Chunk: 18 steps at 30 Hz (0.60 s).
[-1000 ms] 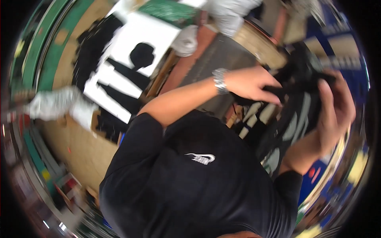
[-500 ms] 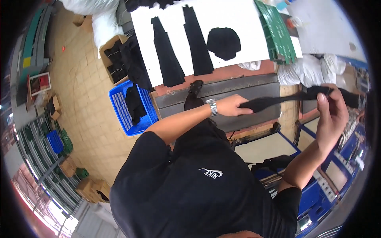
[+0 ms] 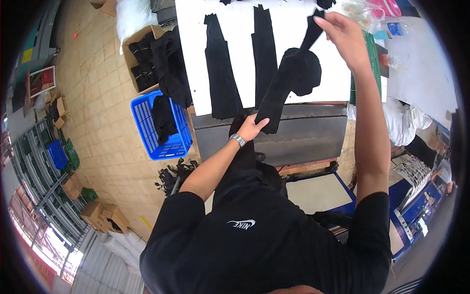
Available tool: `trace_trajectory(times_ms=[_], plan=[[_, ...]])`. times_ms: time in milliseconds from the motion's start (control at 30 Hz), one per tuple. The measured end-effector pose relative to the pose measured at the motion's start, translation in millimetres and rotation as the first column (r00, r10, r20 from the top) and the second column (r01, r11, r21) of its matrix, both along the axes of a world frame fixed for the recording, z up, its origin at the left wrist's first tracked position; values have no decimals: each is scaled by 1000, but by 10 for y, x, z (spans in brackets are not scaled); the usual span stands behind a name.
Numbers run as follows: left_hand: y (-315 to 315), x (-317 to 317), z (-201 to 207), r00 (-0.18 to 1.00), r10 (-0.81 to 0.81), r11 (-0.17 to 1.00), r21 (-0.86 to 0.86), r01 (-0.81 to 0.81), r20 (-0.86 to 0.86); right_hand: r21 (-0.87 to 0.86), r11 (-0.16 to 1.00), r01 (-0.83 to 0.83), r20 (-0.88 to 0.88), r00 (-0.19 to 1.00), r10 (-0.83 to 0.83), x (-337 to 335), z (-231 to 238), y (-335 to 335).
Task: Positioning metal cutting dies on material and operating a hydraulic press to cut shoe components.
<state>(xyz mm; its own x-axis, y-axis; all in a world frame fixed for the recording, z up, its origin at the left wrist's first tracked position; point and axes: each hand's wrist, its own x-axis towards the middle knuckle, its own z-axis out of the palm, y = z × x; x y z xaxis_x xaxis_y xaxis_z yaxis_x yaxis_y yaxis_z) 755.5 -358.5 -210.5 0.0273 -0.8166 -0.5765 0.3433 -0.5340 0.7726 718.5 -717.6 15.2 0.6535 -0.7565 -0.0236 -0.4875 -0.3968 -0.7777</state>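
A long black fabric piece is stretched slantwise over the near part of a white tabletop. My left hand, below a metal wristwatch, grips its wide near end just off the table edge. Its narrow, notched far end is pinched in my right hand, above the tabletop. Beneath or behind the strip lies a rounded black fabric piece, partly covered. To the left, two long tapered stacks of black fabric, a left stack and a middle stack, lie flat.
A blue plastic basket with black fabric stands on the floor at left, near a cardboard box of dark bundles. Green slats and a clear bottle are at the right. A grey ledge runs below the tabletop.
Both hands have carried the black fabric piece from the right side to over the table. My right hand moved up and leftward; my left hand moved left. The whole view has shifted.
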Motion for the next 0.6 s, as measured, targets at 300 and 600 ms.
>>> trace_trajectory(times_ms=[300,600], plan=[[-564,85,-449,901,224,862,507,-6,-371,-435,897,-82,-234,972,-24,528,-1587,-1047],[76,120,-386,952,10,794,581,177,-305,-30,999,22,-718,695,-37,-1204,-2249,-493]])
